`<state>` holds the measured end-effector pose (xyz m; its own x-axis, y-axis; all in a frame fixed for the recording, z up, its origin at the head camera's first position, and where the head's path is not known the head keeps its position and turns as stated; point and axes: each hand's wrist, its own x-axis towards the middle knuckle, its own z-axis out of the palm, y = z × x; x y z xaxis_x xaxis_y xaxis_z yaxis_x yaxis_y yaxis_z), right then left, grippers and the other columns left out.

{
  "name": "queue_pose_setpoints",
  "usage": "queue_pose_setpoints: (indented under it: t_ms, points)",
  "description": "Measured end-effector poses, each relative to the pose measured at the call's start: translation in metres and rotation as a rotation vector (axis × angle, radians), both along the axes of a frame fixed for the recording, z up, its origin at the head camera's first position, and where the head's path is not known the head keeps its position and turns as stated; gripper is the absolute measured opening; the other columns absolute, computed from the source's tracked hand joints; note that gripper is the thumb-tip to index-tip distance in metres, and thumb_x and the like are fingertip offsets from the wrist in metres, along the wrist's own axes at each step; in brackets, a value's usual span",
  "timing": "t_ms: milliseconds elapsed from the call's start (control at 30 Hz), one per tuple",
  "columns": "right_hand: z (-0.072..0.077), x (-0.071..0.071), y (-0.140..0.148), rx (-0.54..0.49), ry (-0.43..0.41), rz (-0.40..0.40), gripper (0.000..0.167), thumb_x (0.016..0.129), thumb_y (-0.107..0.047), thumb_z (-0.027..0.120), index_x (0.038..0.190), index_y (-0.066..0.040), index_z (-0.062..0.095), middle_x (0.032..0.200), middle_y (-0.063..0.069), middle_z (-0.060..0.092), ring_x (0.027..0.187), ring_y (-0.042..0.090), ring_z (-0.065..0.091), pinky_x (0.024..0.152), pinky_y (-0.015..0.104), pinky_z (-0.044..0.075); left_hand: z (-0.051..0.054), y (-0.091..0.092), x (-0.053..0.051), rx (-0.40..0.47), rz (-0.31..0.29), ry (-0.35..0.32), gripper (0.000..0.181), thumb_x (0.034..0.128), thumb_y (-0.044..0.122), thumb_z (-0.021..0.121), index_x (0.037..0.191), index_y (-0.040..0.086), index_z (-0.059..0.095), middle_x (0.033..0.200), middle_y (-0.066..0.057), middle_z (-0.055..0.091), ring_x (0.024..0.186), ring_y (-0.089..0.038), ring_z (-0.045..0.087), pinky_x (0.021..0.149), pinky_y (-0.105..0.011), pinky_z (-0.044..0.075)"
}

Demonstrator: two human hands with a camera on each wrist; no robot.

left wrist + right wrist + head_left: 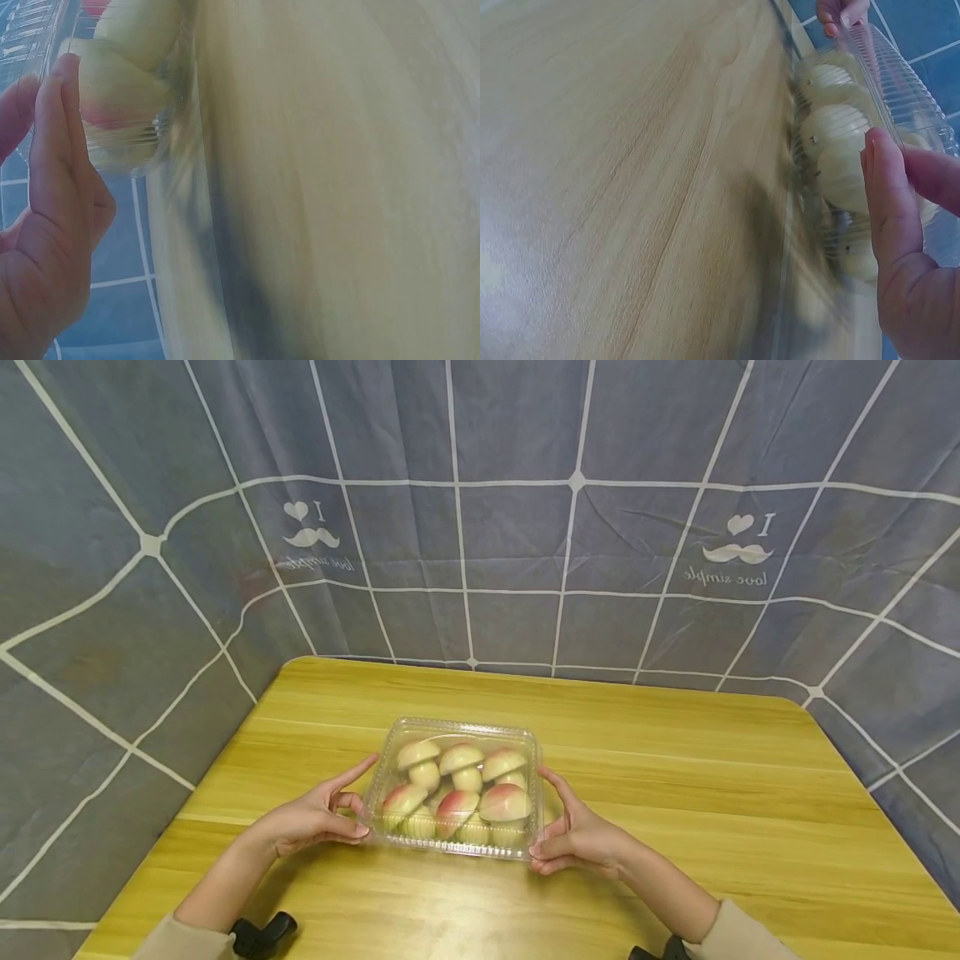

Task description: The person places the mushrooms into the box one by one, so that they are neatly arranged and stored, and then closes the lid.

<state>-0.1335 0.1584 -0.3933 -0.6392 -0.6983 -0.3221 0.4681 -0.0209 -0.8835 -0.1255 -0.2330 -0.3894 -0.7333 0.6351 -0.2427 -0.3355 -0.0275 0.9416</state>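
Observation:
A clear plastic clamshell box (461, 852) with a ribbed rim is held between both hands near the middle of the table. Inside it sit several rounded, pale yellow pieces (504, 802) with red blush, some mushroom-like in outline; whether they are fruit or buns I cannot tell. At the box's left side, my left hand (318, 814) grips the rim, thumb at the near corner and index finger stretched along the edge. My right hand (581, 835) pinches the opposite side near its front corner. Both wrist views show fingers against the plastic. Whether the box touches the table is unclear.
The yellow wood-grain table (675, 760) extends around the box on all sides. A grey-blue grid-patterned curtain (517, 535) hangs behind it and along the left and right. Black wrist mounts (264, 935) show at the lower edge of the head view.

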Motion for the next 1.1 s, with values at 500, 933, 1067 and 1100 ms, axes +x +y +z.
queue_pose_setpoints:
  t_ms: [500, 933, 1067, 1100]
  points:
    - [0.001, 0.003, 0.0, -0.011, -0.004, 0.012, 0.111, 0.082, 0.012, 0.06, 0.145, -0.032, -0.02, 0.08, 0.012, 0.065, 0.071, 0.02, 0.066, 0.067, 0.03, 0.055, 0.001, 0.001, 0.005, 0.004, 0.019, 0.025, 0.101, 0.0824, -0.007, 0.064, 0.148, 0.011, -0.012, 0.086, -0.003, 0.051, 0.077, -0.015, 0.062, 0.078, -0.034, 0.053]
    - [0.002, -0.001, 0.001, 0.032, -0.003, -0.006, 0.112, 0.08, 0.009, 0.064, 0.146, -0.032, -0.016, 0.08, 0.013, 0.062, 0.07, 0.021, 0.066, 0.066, 0.031, 0.055, -0.003, -0.006, 0.002, -0.032, -0.057, 0.073, 0.1, 0.086, -0.002, 0.062, 0.149, 0.018, -0.012, 0.094, -0.005, 0.049, 0.084, -0.014, 0.06, 0.081, -0.033, 0.051]
    - [0.005, -0.003, 0.003, 0.057, 0.016, 0.004, 0.11, 0.08, 0.008, 0.065, 0.147, -0.029, -0.014, 0.082, 0.01, 0.064, 0.071, 0.021, 0.066, 0.066, 0.032, 0.055, 0.001, -0.01, -0.001, -0.12, -0.081, 0.103, 0.098, 0.0874, 0.0, 0.061, 0.149, 0.019, -0.013, 0.1, -0.009, 0.049, 0.087, -0.019, 0.061, 0.081, -0.038, 0.051]
    - [0.006, -0.005, 0.004, 0.06, 0.025, 0.009, 0.108, 0.081, 0.007, 0.064, 0.148, -0.028, -0.013, 0.083, 0.009, 0.064, 0.071, 0.021, 0.065, 0.066, 0.033, 0.055, 0.003, -0.012, -0.002, -0.147, -0.085, 0.109, 0.097, 0.0883, 0.001, 0.06, 0.149, 0.019, -0.013, 0.103, -0.011, 0.048, 0.088, -0.022, 0.061, 0.081, -0.04, 0.051]
